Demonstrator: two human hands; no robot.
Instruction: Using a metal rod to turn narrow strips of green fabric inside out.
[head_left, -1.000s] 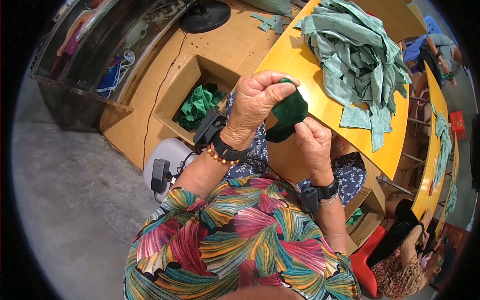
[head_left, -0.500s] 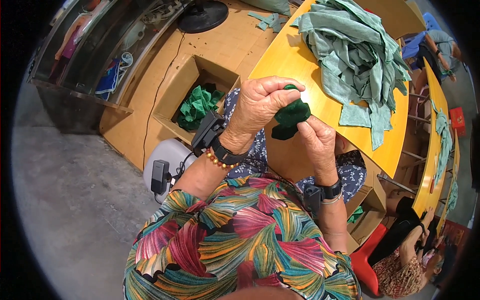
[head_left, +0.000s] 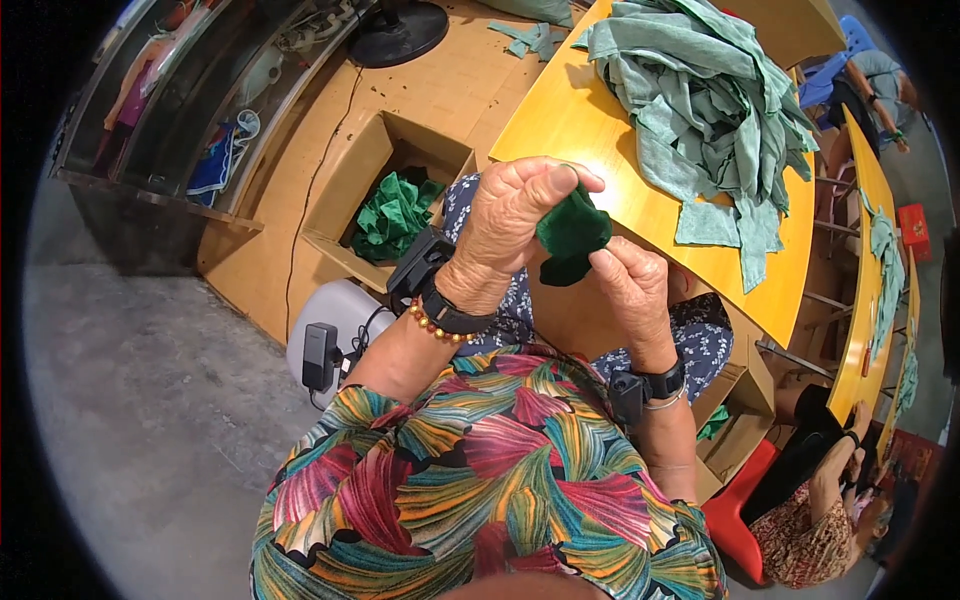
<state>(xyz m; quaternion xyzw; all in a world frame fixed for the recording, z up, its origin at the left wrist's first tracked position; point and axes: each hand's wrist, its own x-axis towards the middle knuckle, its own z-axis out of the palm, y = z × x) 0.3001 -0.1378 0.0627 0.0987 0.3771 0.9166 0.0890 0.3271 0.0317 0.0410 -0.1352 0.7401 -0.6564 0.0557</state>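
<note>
A small piece of dark green velvety fabric (head_left: 574,238) hangs between my two hands, over my lap by the table edge. My left hand (head_left: 508,215) pinches its upper edge between thumb and fingers. On its right side, my right hand (head_left: 634,282) grips the edge with thumb and forefinger. Beyond my hands, a big tangled heap of pale green cloth (head_left: 690,120) lies on the yellow table (head_left: 555,120), with strips trailing over the near side.
To the left, a cardboard box (head_left: 335,205) on the floor holds crumpled green fabric (head_left: 395,215). Another cardboard box (head_left: 745,430) stands by my right side. A black round base (head_left: 400,35) and a glass cabinet (head_left: 190,110) are farther left. Two other people sit at tables on the right.
The green fabric has opened out flatter and hangs more upright between my hands. My left fingers have shifted slightly along its top edge.
</note>
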